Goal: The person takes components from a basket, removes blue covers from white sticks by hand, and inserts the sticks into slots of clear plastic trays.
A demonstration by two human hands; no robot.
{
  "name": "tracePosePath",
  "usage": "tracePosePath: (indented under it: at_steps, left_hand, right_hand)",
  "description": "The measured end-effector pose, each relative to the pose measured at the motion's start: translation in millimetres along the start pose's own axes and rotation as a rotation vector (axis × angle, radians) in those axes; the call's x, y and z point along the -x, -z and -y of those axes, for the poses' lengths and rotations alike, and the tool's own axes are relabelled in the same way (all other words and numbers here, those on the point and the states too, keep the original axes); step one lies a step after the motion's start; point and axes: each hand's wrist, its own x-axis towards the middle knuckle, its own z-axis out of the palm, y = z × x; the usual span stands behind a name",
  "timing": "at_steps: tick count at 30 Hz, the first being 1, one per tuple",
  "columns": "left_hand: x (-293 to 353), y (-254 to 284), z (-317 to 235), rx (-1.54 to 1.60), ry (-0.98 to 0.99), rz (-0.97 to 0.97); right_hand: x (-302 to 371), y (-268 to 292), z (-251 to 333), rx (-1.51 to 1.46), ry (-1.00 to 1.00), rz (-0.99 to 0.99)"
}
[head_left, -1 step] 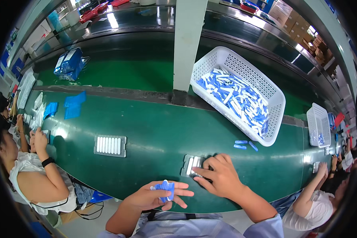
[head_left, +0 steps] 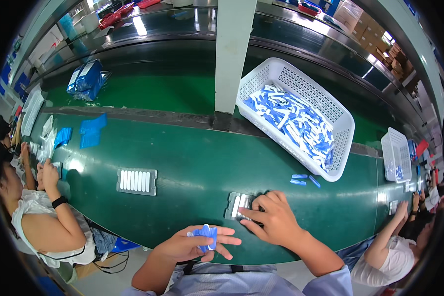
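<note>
My left hand (head_left: 195,242) holds a small bundle of blue-and-white sticks (head_left: 205,236) against its palm with the thumb, while the other fingers stretch to the right. To its right, my right hand (head_left: 276,219) curls over a small clear plastic tray (head_left: 230,211) lying on the table. White sticks (head_left: 238,202) lie side by side in that tray, and the index fingertip touches them. The fingers cover the tray's right part, so anything pinched under them is hidden. Farther left lies another clear tray (head_left: 154,191) with a row of several white sticks (head_left: 135,180).
A white perforated basket (head_left: 343,118) full of blue-and-white sticks stands beyond my right hand, near a pale post (head_left: 232,54). Loose blue sticks (head_left: 299,179) lie before it. Blue sheets (head_left: 92,130) rest at the far left. Co-workers sit on both sides of the green table (head_left: 192,163).
</note>
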Motion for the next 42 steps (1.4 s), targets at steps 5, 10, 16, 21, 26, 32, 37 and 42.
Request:
tracePosePath:
  at_steps: [5, 10, 16, 21, 26, 32, 37, 42]
  left_hand:
    - [2, -3, -1, -0.032, 0.005, -0.014]
    - [-2, -1, 1, -0.135, 0.057, 0.057]
    - [-20, -8, 12, -0.324, 0.170, 0.110]
    - [-14, -11, 4, -0.302, 0.113, 0.068]
    - [-16, -11, 7, -0.352, -0.005, 0.030]
    - [-15, -14, 2, -0.340, 0.065, -0.118]
    - [-12, -20, 0, -0.421, -0.050, -0.267]
    - [-14, -19, 0, -0.400, -0.078, -0.330]
  right_hand:
    - [0, 6, 1, -0.050, 0.076, 0.113]
    - [-2, 9, 11, -0.219, -0.062, -0.096]
    - [-20, 7, 30, -0.697, -0.292, 0.304]
    - [-7, -6, 8, -0.999, -0.441, -0.126]
    - [-4, -3, 23, -0.886, -0.376, 0.062]
    - [1, -3, 19, -0.828, -0.391, -0.274]
    - [5, 4, -6, -0.111, -0.137, -0.290]
    - [17, -2, 6, 0.177, -0.062, 0.042]
